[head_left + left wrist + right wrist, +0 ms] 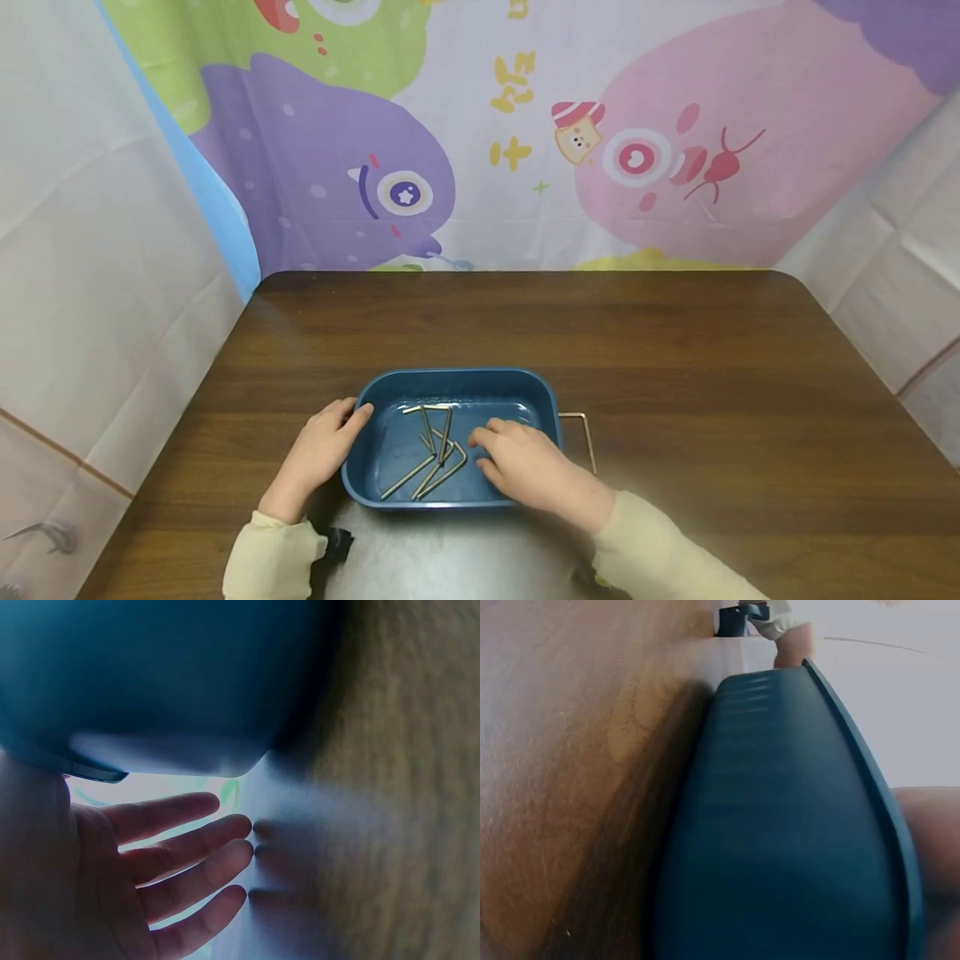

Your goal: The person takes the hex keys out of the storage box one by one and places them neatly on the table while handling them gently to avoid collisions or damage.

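Note:
A blue rectangular tray (457,379) sits on the table and holds several L-shaped metal hex keys (408,477), heaped left of centre. One more hex key (587,437) lies on the wood just right of the tray. At the tray's left end my left hand (318,446) rests its thumb on the rim; its four fingers (196,874) extend straight, outside the wall, in the left wrist view. My right hand (525,467) reaches over the right part of the tray, fingers loosely bent, with nothing visible in them. The tray's outer wall (780,817) hides most of it in the right wrist view.
The brown wooden table (675,350) extends behind the tray and to both sides. A printed cloth (510,208) with cartoon figures hangs along the back edge. Pale sheets stand at the left and right. A shiny light patch (442,554) lies in front of the tray.

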The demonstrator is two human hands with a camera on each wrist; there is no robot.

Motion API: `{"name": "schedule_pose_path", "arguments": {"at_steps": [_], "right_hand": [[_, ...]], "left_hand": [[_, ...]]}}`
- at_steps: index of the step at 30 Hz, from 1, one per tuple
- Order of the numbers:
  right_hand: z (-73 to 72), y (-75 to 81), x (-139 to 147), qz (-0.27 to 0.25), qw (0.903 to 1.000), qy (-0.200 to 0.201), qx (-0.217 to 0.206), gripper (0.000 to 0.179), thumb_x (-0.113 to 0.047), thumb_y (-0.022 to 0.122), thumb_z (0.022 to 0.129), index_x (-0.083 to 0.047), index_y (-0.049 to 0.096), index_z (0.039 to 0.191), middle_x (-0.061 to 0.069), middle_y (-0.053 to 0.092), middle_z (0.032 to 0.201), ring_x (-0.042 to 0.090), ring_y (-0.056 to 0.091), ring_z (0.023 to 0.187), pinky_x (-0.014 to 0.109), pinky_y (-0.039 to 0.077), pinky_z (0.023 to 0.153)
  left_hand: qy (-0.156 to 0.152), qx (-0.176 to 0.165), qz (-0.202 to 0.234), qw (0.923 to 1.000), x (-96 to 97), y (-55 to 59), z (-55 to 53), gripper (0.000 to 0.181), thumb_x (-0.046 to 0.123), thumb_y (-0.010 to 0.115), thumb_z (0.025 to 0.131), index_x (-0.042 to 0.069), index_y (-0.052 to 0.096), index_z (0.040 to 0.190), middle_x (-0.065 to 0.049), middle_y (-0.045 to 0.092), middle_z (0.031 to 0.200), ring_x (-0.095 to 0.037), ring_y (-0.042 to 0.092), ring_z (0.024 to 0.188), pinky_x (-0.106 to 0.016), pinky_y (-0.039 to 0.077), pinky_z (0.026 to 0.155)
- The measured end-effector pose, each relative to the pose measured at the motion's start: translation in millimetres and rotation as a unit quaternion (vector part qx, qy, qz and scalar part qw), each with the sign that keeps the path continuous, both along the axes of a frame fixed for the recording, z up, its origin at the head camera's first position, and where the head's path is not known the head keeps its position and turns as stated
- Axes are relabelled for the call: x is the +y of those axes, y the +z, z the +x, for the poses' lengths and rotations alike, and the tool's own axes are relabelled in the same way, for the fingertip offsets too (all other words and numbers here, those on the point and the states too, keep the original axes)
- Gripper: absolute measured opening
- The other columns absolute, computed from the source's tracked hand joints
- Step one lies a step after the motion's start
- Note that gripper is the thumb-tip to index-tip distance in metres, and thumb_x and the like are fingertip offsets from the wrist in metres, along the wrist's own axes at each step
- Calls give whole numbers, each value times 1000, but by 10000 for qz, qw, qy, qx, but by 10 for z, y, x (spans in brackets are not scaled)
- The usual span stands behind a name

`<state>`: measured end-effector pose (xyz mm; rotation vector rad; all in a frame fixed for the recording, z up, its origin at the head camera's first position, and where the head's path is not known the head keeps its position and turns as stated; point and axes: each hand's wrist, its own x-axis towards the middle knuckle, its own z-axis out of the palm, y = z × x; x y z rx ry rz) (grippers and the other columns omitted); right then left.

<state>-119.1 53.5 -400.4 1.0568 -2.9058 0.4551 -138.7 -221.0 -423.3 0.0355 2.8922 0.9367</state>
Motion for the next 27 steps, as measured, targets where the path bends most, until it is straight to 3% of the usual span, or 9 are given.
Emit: {"name": "schedule_pose_path", "arguments": {"at_steps": [8,21,27], "right_hand": [[-33,-69,-63,183,9989,308,-293,16,-16,58,86,-15,65,101,-1,59,86,14,58,76,28,48,63],[-75,-144,-114,477,9973,215,-510,23,-19,57,88,-23,63,110,-4,49,76,9,47,62,25,39,49],[-96,-145,-131,565,9972,266,-410,19,-19,56,89,-21,65,105,-4,51,78,10,50,62,24,39,48]], "left_hand": [[-13,17,14,10000,-4,-6,-1,61,46,32,96,-3,46,128,-22,50,127,-39,46,118,-53,36,97],[-7,16,60,10000,3,-16,-9,60,46,33,96,-2,47,128,-21,51,126,-37,47,118,-52,37,96],[14,12,44,10000,-8,-8,-11,61,47,32,96,-2,47,128,-21,52,126,-37,47,117,-52,37,96]]}}
